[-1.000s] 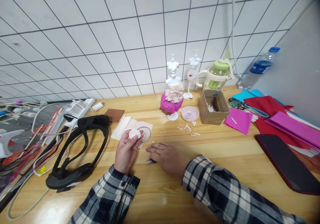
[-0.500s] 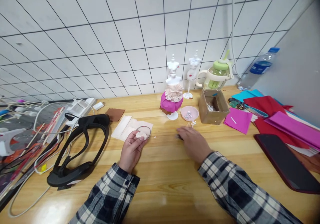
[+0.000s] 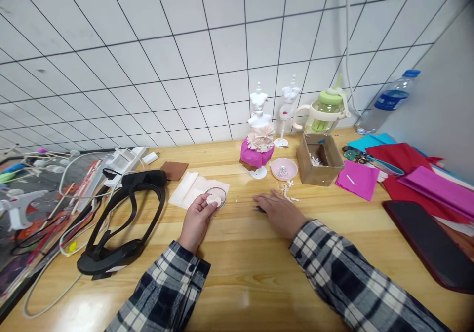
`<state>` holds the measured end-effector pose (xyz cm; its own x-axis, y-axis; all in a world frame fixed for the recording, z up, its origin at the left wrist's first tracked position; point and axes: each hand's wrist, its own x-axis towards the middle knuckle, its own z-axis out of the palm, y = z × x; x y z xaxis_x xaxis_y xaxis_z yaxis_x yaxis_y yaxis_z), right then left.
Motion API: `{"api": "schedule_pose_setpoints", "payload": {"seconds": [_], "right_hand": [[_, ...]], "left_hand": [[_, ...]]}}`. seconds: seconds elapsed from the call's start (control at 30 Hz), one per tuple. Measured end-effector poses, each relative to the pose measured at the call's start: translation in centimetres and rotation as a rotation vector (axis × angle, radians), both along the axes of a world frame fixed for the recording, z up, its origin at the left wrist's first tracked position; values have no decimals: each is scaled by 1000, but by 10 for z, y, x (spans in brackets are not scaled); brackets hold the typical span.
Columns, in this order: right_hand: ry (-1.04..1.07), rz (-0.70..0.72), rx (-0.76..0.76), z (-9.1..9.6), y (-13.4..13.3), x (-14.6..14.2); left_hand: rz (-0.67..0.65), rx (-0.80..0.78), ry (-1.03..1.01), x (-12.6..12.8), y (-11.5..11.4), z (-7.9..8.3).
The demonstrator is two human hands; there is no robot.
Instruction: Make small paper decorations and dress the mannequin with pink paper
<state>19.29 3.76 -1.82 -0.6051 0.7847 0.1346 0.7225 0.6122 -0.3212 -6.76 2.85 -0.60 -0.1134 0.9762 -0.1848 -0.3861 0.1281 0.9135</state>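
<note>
My left hand (image 3: 196,221) pinches a round cream fabric piece (image 3: 214,201) between thumb and fingers, together with a thin metal hoop (image 3: 224,199). Below it lies a folded sheet of pale peach fabric (image 3: 182,189). My right hand (image 3: 279,212) is low over the wooden table, palm down, fingers bent. A small dark thing (image 3: 259,208) shows at its fingertips; what it is I cannot make out. Just beyond this hand are white scraps (image 3: 286,190) and a pink dish (image 3: 284,169) with small shiny bits. A white mini dress form (image 3: 259,120) wears a magenta skirt (image 3: 255,153) and pleated peach fabric (image 3: 261,138).
A black headset frame (image 3: 122,223) and white cables lie left, beside a glue gun (image 3: 22,208). At the right are a cardboard box (image 3: 320,166), a green-lidded cup (image 3: 326,110), a water bottle (image 3: 388,102), coloured fabrics (image 3: 357,179) and a phone (image 3: 429,243). A tiled wall stands behind.
My right hand has slid left and slightly nearer to me, the dark thing moving along with it, and more white scraps are uncovered. My left hand keeps its pinch. The view has shifted slightly.
</note>
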Motion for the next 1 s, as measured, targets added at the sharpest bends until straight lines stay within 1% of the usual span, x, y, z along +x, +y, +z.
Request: {"api": "schedule_pose_setpoints", "payload": {"seconds": [0.1, 0.17, 0.23, 0.27, 0.3, 0.33, 0.4, 0.47, 0.53, 0.6, 0.67, 0.73, 0.83, 0.9, 0.97, 1.0], "right_hand": [[-33, -152, 42, -1, 1, 34], [-55, -236, 85, 1, 0, 49], [-53, -310, 146, 4, -3, 52], [-42, -310, 169, 6, -4, 47], [-26, -275, 183, 8, -5, 39], [-12, -205, 183, 9, -6, 27], [-2, 25, 169, 11, -7, -4], [-3, 189, 134, 12, -7, -35], [-7, 267, 84, 13, -5, -57], [-5, 280, 55, 11, -2, -63], [-4, 224, 41, 8, 0, -52], [-17, 123, 25, 4, 3, -29], [-56, -104, 49, -2, 3, 13], [-73, -188, 72, -4, 0, 37], [-89, -254, 95, -4, -4, 50], [-89, -281, 109, -3, -6, 51]], "left_hand": [[-25, 14, 85, 3, -3, 0], [-17, 25, 122, 4, -5, 0], [22, 48, 148, 5, -5, 0], [49, 59, 166, 5, -5, -1], [70, 68, 186, 5, -4, -1], [85, 73, 205, 4, -3, -1], [95, 78, 224, 2, -1, -2], [92, 86, 211, 0, 0, -1], [100, 91, 182, -2, 1, -1], [111, 84, 151, -3, 1, 0], [109, 76, 136, -3, 1, -1], [102, 79, 169, -2, 1, -1], [101, 118, 304, 1, -2, 1], [98, 157, 396, 3, -4, 2], [89, 175, 445, 4, -5, 2], [88, 171, 443, 4, -5, 2]]}}
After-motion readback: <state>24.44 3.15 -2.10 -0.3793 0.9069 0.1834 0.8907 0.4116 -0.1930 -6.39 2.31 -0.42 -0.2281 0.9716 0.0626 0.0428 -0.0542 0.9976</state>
